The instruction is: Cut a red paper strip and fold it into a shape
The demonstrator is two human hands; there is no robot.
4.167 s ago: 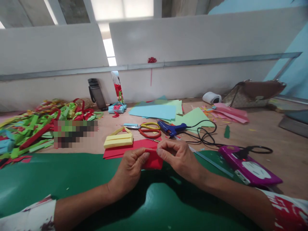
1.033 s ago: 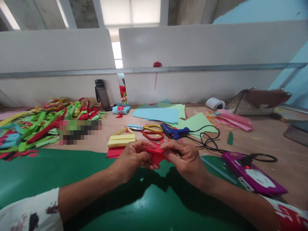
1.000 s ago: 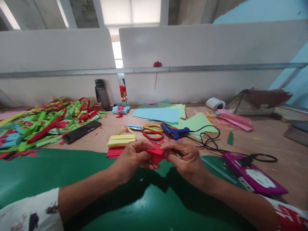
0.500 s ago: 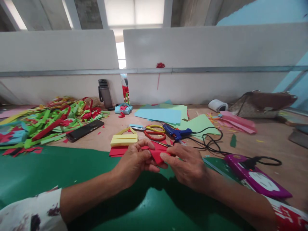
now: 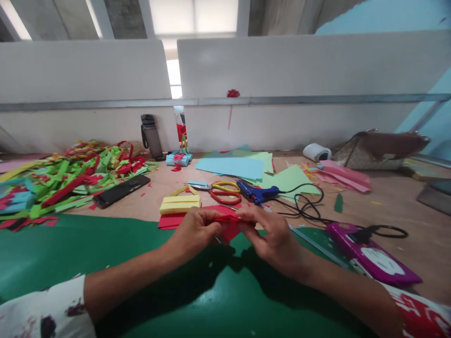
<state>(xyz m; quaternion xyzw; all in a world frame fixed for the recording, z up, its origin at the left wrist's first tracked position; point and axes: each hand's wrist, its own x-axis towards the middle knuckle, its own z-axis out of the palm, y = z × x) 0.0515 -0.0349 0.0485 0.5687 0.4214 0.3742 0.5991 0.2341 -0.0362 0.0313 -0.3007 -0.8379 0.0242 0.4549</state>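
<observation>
Both hands are pinching the red paper piece (image 5: 228, 227) at the green mat's (image 5: 105, 253) far edge, left hand (image 5: 197, 231) and right hand (image 5: 271, 234) fingertips clenching it; folding looks partway done, creases remaining.

Scissors (image 5: 221, 191) and a glue gun (image 5: 259, 192) are seen beside sheets of paper (image 5: 232, 166); a phone (image 5: 120, 190) is laid by paper strips (image 5: 59, 180), a bottle (image 5: 151, 136) behind.
</observation>
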